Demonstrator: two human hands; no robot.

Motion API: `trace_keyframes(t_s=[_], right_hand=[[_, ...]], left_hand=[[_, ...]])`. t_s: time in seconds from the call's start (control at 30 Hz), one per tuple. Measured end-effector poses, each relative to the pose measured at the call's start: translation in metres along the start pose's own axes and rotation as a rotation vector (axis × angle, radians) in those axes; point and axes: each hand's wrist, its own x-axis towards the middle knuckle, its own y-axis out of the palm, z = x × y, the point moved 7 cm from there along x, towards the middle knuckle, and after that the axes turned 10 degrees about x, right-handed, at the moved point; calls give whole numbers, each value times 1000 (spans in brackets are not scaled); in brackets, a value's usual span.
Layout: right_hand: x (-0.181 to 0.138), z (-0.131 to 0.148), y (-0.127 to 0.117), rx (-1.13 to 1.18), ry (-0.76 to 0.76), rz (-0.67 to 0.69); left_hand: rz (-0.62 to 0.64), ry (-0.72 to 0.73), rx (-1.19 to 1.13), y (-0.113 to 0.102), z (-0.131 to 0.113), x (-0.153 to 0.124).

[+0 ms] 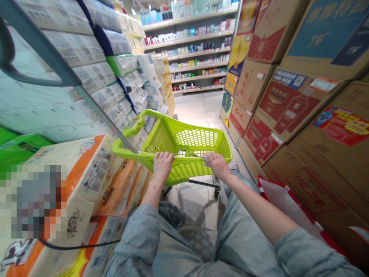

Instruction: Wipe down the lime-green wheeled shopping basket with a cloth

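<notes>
Stacked printed cardboard cartons (291, 100) wall the aisle's right edge, glossy tissue packs (86, 181) the left. Between them a lime perforated plastic cart (187, 148) rolls on tile, nothing visible inside it. Left hand (162, 164) and right hand (216, 163) clasp its near rim.

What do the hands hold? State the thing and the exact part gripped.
Both the left hand and right hand grip the green shopping cart by its near rim.
</notes>
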Motion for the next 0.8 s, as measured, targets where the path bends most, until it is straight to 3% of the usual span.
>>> trace_keyframes(t_s=[0.2,0.43,0.53,0.8], right_hand=[[-26,-45,-14,-44,56,-43],[-19,-53,-3,-93,131,-118],[-6,-44,3,-84,114,-109],[40,25,31,-10,-32,-14]], left_hand=[[-11,-2,25,0,-2,2],[0,-36,32,4,-5,8],[1,-49,23,5,-6,10],[14,-69,-10,5,-5,10]])
